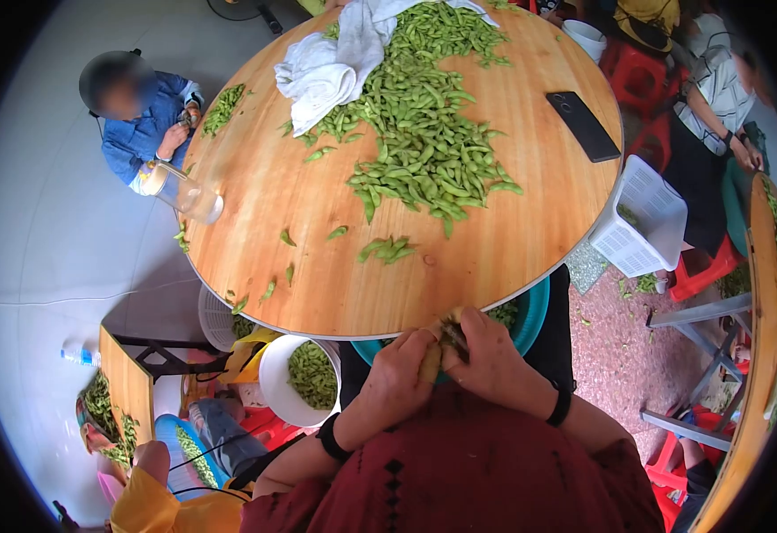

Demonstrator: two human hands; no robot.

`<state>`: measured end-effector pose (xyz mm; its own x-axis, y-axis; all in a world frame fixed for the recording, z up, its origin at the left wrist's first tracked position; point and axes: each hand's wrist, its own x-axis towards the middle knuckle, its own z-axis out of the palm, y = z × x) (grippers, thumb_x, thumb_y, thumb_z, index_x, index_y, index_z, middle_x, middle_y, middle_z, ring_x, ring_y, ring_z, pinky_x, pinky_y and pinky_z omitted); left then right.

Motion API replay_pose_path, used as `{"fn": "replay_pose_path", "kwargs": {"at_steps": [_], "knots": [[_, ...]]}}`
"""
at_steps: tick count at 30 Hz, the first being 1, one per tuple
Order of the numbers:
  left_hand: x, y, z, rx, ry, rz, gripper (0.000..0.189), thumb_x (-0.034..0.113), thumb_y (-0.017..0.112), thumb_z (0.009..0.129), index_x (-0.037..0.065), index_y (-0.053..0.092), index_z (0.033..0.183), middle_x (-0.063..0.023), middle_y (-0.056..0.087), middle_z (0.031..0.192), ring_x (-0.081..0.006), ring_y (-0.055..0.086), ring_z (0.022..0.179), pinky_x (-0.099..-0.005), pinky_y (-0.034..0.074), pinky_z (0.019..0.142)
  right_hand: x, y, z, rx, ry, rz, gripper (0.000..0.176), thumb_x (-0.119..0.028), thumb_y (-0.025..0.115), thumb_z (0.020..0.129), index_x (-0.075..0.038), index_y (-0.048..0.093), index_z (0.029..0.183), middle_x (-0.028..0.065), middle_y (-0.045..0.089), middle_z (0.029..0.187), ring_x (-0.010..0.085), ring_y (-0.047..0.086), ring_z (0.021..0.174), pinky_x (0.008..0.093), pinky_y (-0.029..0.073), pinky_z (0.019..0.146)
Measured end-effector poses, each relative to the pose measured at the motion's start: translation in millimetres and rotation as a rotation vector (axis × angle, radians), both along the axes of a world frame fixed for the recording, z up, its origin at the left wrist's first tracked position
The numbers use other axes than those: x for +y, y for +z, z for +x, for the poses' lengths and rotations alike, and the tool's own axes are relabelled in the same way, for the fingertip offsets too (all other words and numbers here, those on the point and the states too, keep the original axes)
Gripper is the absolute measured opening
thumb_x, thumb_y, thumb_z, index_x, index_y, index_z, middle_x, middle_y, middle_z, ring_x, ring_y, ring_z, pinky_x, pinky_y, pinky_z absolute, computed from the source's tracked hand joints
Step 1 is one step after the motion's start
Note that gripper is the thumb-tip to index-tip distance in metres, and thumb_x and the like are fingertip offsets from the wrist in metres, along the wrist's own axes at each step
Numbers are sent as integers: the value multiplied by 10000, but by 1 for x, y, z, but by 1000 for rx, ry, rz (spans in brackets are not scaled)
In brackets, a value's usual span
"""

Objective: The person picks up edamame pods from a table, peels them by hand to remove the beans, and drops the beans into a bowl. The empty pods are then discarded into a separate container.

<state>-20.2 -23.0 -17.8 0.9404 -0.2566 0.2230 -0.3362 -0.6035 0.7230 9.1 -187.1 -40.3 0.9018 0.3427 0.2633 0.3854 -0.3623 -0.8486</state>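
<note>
My left hand (397,366) and my right hand (488,351) meet at the near edge of the round wooden table (255,195). Both have their fingers curled and pressed close together; what they pinch between them is hidden. Beneath them is a teal basin (541,318), partly covered by the table and my arms, with some green in it. A big heap of green soybean pods (433,133) spreads over the tabletop, and a small cluster of pods (388,250) lies closer to my hands. A white cloth (340,67) covers part of the heap's left side.
A black phone (584,126) lies at the table's right, a clear jug (195,197) at its left edge. A white bucket (271,377) of green pods stands below left, a white plastic basket (642,222) right. A person in blue (140,133) sits at left; others sit around.
</note>
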Motion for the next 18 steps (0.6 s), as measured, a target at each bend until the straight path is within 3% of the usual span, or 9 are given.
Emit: {"fn": "replay_pose_path", "kwargs": {"at_steps": [6,9,11,13,18], "knots": [[-1,0,-2,-4,20,-28,176,7,589,865,-44,565,1032,-224,634,952,-407,631,861,-426,525,725,-2,-5,0,-37,47,-50,251,-62,621,790,15,489,990,211,554,791,428,568,717,461,469,627],[3,3,-1,43,58,-30,178,9,595,864,-45,574,1033,-231,641,983,-403,639,879,-420,531,741,-5,0,6,26,76,73,230,-58,619,797,6,531,1000,201,581,795,403,588,719,425,478,629],[3,4,0,77,83,-41,182,8,597,863,-46,577,1036,-233,644,991,-401,642,882,-419,533,746,-9,18,7,298,124,36,198,-50,607,803,-1,565,990,193,602,788,375,607,718,391,479,636],[2,5,1,-28,66,-13,140,13,617,853,-33,600,985,-198,663,893,-370,667,789,-377,530,680,-7,12,6,250,102,79,182,-45,597,804,3,564,977,193,598,773,367,607,703,384,474,630],[-4,9,-2,-28,-4,-10,152,2,629,844,-38,601,988,-192,669,939,-366,673,818,-376,541,710,0,2,4,80,28,142,152,-21,571,791,8,540,937,203,570,733,384,587,670,397,460,609]]}}
